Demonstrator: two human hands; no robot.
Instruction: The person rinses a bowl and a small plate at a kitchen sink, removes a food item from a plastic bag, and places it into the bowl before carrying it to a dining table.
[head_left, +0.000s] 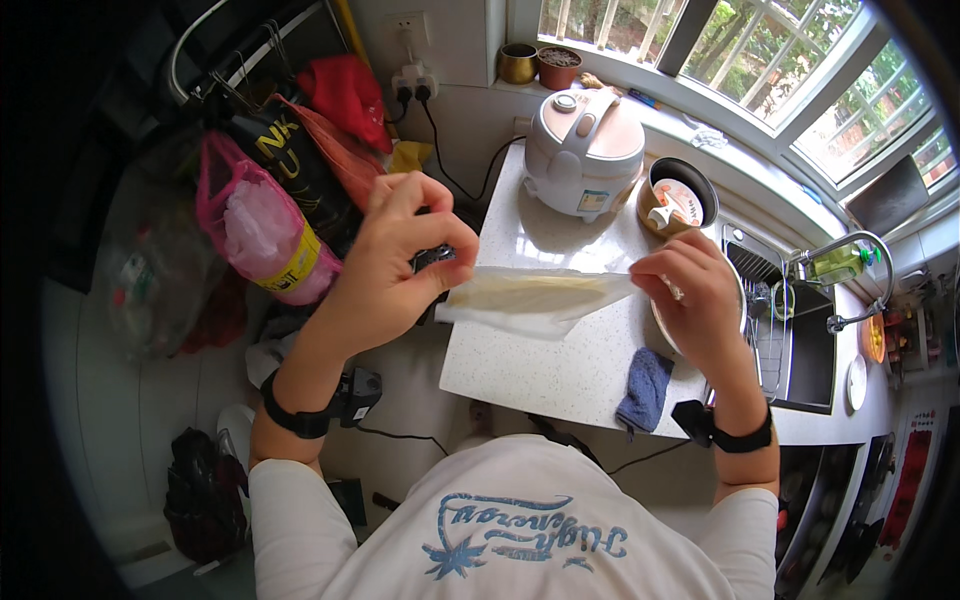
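Observation:
A translucent plastic bag (544, 304) with something pale yellow inside is stretched between my two hands above the counter. My left hand (405, 262) pinches its left end between thumb and forefinger. At the opposite end, the fingertips of my right hand (694, 300) grip the bag's upper corner. Behind my right hand is a round white basin (661, 336), mostly hidden. A folded blue cloth (645, 386) lies at the counter's front edge, below and left of my right hand. What exactly the bag contains is hard to make out.
A white rice cooker (585, 161) and a dark-lined pot (705, 191) stand at the back of the speckled counter (510, 360). A sink (814, 345) with a curved faucet (891, 274) is on the right. Bags, including a pink one (259, 217), hang at left.

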